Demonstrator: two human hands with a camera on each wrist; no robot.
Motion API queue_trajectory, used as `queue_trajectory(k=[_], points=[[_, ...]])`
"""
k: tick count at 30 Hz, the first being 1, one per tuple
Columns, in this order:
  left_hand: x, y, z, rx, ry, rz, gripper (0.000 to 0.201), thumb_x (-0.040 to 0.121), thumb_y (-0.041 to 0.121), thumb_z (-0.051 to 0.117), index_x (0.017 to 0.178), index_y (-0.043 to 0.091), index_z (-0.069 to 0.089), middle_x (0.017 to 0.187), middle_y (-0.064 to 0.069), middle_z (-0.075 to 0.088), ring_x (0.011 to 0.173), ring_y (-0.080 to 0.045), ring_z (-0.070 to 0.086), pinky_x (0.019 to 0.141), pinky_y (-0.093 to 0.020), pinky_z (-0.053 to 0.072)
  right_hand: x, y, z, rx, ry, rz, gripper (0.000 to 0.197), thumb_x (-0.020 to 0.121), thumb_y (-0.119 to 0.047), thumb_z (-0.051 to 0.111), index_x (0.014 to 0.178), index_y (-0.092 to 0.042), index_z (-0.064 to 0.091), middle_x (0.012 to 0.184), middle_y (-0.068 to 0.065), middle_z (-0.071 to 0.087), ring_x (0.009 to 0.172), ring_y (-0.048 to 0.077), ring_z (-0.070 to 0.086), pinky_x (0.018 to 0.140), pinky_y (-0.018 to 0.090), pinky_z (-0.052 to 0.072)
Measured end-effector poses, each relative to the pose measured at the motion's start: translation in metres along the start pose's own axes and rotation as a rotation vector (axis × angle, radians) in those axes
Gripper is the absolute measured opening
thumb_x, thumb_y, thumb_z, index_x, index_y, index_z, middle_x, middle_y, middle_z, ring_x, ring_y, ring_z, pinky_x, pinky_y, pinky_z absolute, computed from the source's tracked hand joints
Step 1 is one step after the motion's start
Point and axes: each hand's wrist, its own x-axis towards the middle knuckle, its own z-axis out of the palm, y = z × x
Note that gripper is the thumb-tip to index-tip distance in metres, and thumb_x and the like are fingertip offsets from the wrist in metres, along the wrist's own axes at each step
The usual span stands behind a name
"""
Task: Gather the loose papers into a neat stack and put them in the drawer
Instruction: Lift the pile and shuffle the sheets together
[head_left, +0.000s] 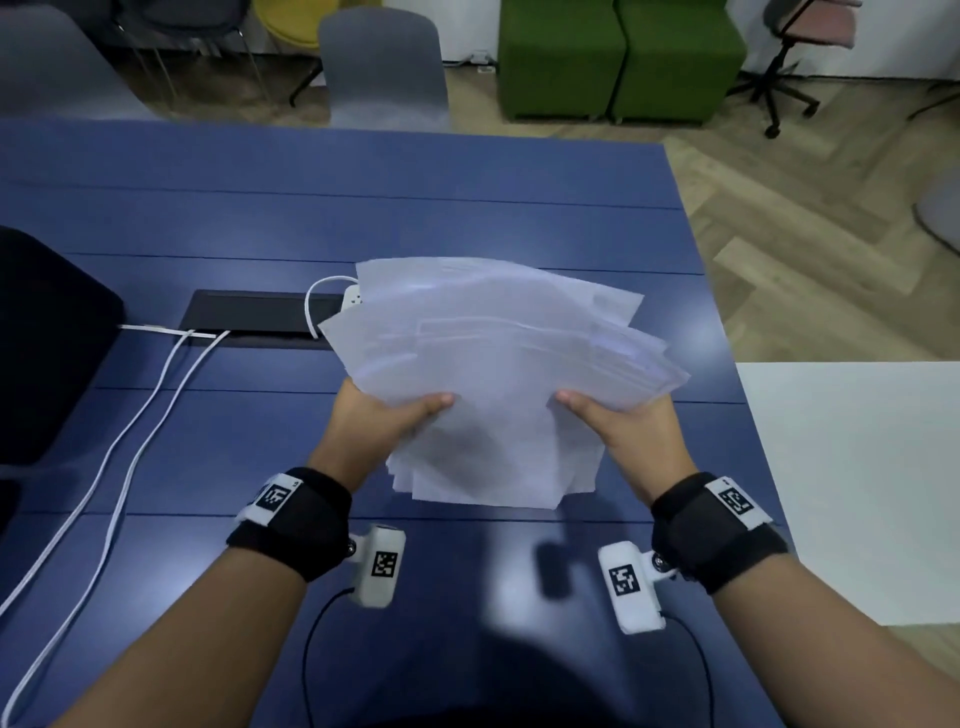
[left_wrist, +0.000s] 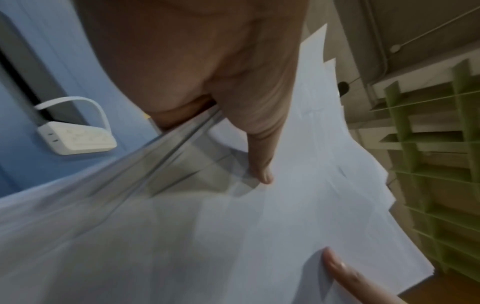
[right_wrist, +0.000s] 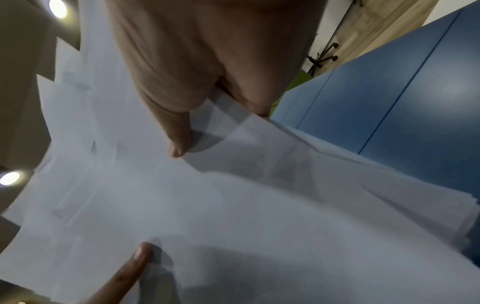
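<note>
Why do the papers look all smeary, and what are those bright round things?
In the left wrist view the near edge of the papers streaks with motion blur, while the left hand fills the top. In the right wrist view two ceiling lights glare at the left edge. In the head view the papers are soft and the blue table carries blurred shadows.

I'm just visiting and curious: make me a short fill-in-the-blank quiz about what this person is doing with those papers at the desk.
1. The person holds the sheaf of papers with ____ hands, the left hand and the right hand.
2. The sheets' edges are ____, not yet squared into a neat stack.
3. The table under the papers is coloured ____.
4. Two ____ cables run across the table's left side.

Missing words: both; uneven; blue; white
</note>
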Motion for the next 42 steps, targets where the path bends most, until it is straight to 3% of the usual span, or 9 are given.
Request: queue_trajectory(k=[6,10,14,20,25,30,34,39,42], points=[[0.002,-0.005,-0.017,0.013,-0.017,0.044,0.050,0.078,-0.008,0.089,0.124,-0.002,0.072,0.120,-0.009,0.082,0.112,-0.021,0.078,0.093,-0.030,0.063,0.004,0.000,-0.017,-0.084,-0.051,-0.032,0.041,0.079,0.003,0.086,0.118,-0.001,0.074,0.117,0.008,0.080,0.111,0.020,0.076,0.100,0.038,0.060],[0.000,-0.017,-0.013,0.125,-0.070,-0.039,0.042,0.082,0.001,0.088,0.123,0.003,0.076,0.111,0.002,0.084,0.109,-0.012,0.078,0.095,-0.024,0.062,0.005,0.026,-0.017,-0.143,-0.113,0.072,0.041,0.082,-0.002,0.087,0.120,-0.005,0.074,0.120,0.009,0.079,0.116,0.024,0.074,0.109,0.052,0.053],[0.002,-0.003,-0.002,-0.014,0.021,-0.053,0.033,0.085,-0.006,0.084,0.116,-0.011,0.075,0.108,-0.010,0.083,0.101,-0.020,0.080,0.079,-0.020,0.064,0.009,0.017,-0.006,-0.110,-0.036,0.023,0.036,0.086,-0.004,0.083,0.120,-0.009,0.075,0.117,0.003,0.080,0.112,0.017,0.075,0.106,0.043,0.056],[0.002,0.003,-0.012,0.062,0.012,0.058,0.034,0.075,-0.002,0.092,0.107,-0.003,0.078,0.102,0.011,0.083,0.091,0.000,0.078,0.082,-0.019,0.062,0.007,0.003,-0.009,-0.092,-0.004,-0.040,0.030,0.080,-0.003,0.087,0.109,-0.001,0.079,0.103,-0.008,0.083,0.103,0.005,0.077,0.091,0.017,0.056],[0.008,-0.035,-0.015,0.183,-0.040,-0.032,0.038,0.083,-0.006,0.086,0.116,0.008,0.075,0.094,0.024,0.082,0.096,0.004,0.077,0.085,-0.017,0.061,0.009,0.050,-0.007,-0.169,-0.011,0.076,0.040,0.074,-0.014,0.094,0.111,-0.014,0.078,0.115,0.005,0.080,0.113,0.022,0.074,0.108,0.051,0.054],[0.009,-0.030,-0.007,0.084,0.038,0.002,0.029,0.086,-0.012,0.080,0.114,-0.012,0.074,0.083,0.021,0.082,0.084,0.007,0.077,0.077,-0.009,0.057,0.011,0.048,0.001,-0.072,0.068,0.034,0.037,0.081,-0.005,0.087,0.116,-0.009,0.076,0.113,0.003,0.081,0.112,0.020,0.075,0.105,0.039,0.057],[0.001,-0.019,-0.010,0.082,-0.036,0.043,0.022,0.081,-0.005,0.085,0.102,-0.002,0.078,0.081,0.020,0.081,0.088,0.000,0.080,0.077,-0.007,0.056,0.005,0.035,-0.008,-0.051,0.011,-0.018,0.040,0.081,0.002,0.086,0.118,-0.001,0.073,0.110,-0.002,0.082,0.104,0.009,0.076,0.093,0.022,0.058],[0.002,-0.033,-0.021,0.219,-0.069,0.045,0.041,0.075,-0.001,0.094,0.111,0.009,0.077,0.104,-0.004,0.081,0.097,-0.016,0.075,0.087,-0.030,0.062,0.002,0.053,-0.011,-0.161,-0.045,0.064,0.020,0.077,0.002,0.089,0.095,-0.004,0.080,0.096,0.003,0.083,0.088,0.009,0.076,0.088,0.035,0.060],[0.009,-0.039,-0.020,0.182,-0.052,0.021,0.034,0.078,-0.004,0.091,0.105,0.013,0.082,0.100,0.000,0.084,0.096,-0.015,0.079,0.086,-0.035,0.062,0.006,0.055,-0.004,-0.099,-0.023,0.048,0.023,0.078,0.004,0.087,0.097,-0.005,0.080,0.103,0.013,0.082,0.094,0.018,0.077,0.092,0.040,0.060]])
